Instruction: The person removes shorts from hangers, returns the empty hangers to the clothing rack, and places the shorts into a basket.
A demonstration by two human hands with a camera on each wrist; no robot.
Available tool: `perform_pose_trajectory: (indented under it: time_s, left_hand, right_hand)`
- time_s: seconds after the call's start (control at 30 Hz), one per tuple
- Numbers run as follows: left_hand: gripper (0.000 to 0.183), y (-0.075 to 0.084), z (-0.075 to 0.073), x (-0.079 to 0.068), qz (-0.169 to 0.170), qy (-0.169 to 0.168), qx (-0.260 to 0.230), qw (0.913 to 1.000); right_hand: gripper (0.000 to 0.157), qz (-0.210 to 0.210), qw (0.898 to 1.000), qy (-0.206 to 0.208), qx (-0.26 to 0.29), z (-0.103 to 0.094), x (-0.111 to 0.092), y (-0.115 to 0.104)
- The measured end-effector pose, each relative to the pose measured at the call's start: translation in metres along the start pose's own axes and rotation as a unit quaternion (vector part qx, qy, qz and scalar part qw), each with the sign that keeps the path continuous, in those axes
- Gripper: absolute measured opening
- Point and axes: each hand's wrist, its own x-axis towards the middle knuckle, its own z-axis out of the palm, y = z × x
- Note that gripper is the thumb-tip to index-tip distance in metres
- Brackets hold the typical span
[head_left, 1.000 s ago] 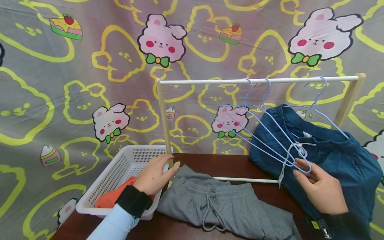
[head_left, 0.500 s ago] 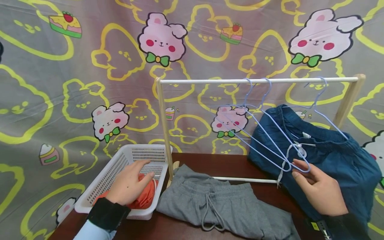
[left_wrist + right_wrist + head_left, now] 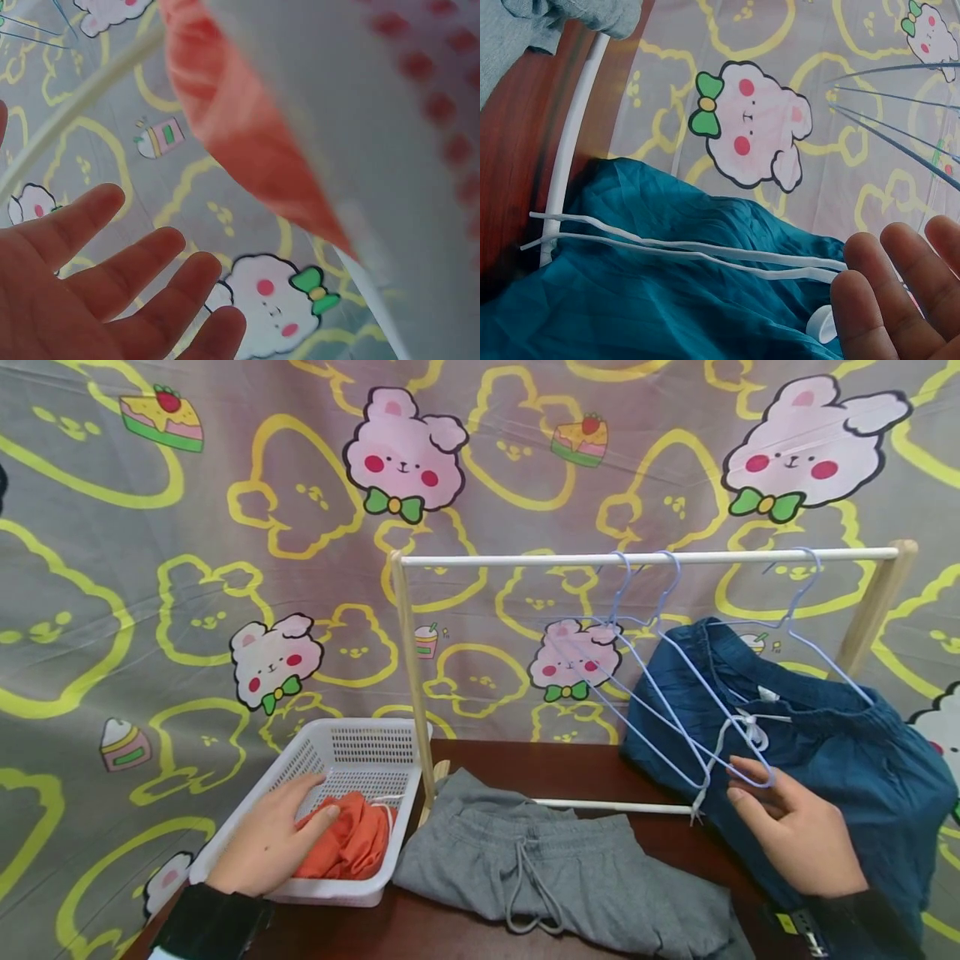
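Observation:
My left hand [image 3: 266, 835], fingers spread, hovers over the near left side of a white perforated basket [image 3: 375, 893]. A crumpled orange garment [image 3: 352, 839] with a white cord lies in it, beside my fingertips. In the left wrist view, my loosely bent fingers hold nothing, near the orange cloth [image 3: 247, 142]. My right hand [image 3: 802, 835] holds the lower corner of a thin lilac hanger [image 3: 705, 693] between thumb and fingers. Another lilac hanger [image 3: 652, 668] hangs just left of it. Behind that hand are blue drawstring shorts [image 3: 847, 752] on a third hanger [image 3: 817, 643].
A small rack with a white top rail [image 3: 525, 560] and wooden posts [image 3: 411, 668] stands on the dark red table [image 3: 525, 760]. Grey drawstring shorts [image 3: 577, 877] lie in front, between basket and blue shorts. A patterned curtain [image 3: 480, 460] hangs behind.
My left hand has moved left and down from beside the rack's left post to over the basket, uncovering the orange garment. The left hanger has swung slightly left; my right hand stays put.

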Motion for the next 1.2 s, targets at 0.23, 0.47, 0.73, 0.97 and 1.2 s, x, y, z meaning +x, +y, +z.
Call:
perform_pose_trajectory:
  time_s: [0.23,0.47,0.73,0.97,1.2]
  left_hand:
    - [0.077,-0.024,0.001,-0.008,-0.052,-0.019,0.025,0.9982]
    - [0.083,-0.043,0.005,-0.012,-0.066,-0.019,0.034,0.997]
    - [0.091,-0.071,0.012,-0.017,-0.109,-0.022,0.044,0.9928]
    - [0.092,-0.088,0.021,-0.02,-0.13,-0.009,0.055,0.9899]
    - [0.087,-0.087,0.03,-0.02,-0.156,0.013,0.059,0.986]
  right_hand:
    - [0.05,-0.006,1.0,0.004,-0.012,0.003,0.001,0.0]
    - [0.052,-0.008,1.0,-0.002,-0.01,0.008,0.002,-0.002]
    - [0.053,-0.001,1.0,-0.01,-0.006,0.009,0.003,-0.005]
    - [0.052,-0.005,1.0,-0.012,-0.009,0.01,0.001,-0.005]
    - [0.053,-0.005,1.0,-0.017,-0.005,0.014,0.0,-0.005]
